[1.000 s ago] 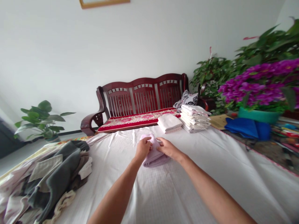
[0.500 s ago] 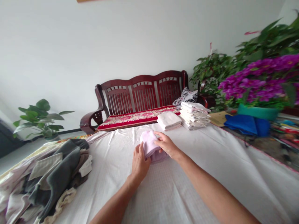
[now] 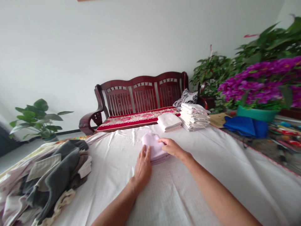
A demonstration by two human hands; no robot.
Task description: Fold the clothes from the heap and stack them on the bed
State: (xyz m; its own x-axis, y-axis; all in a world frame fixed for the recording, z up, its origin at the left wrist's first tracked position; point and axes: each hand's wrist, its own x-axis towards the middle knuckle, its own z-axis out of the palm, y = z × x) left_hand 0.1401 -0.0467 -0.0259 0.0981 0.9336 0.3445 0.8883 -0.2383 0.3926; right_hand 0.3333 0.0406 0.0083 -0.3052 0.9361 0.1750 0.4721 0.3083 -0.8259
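Note:
A folded lilac ribbed garment (image 3: 154, 146) lies on the white cloth-covered table (image 3: 162, 194) in front of me. The fingers of my left hand (image 3: 143, 164) are stretched out and rest on the garment's left edge. With thumb and forefinger, my right hand (image 3: 172, 147) pinches its upper right edge; the other fingers are curled. Just beyond are a low folded white stack (image 3: 168, 121) and, to its right, a taller stack of folded white clothes (image 3: 194, 117).
A loose heap of grey, beige and pale clothes (image 3: 54, 179) covers the table's left side. Behind stands a dark red wooden bench (image 3: 131, 94). On the right are a blue bag (image 3: 242, 125), a teal flowerpot (image 3: 257, 113) with purple flowers, and assorted small items.
The lilac garment's raised upper fold has come down, and it now lies flatter. My left fingers have straightened along its edge; my right hand has shifted slightly right and down.

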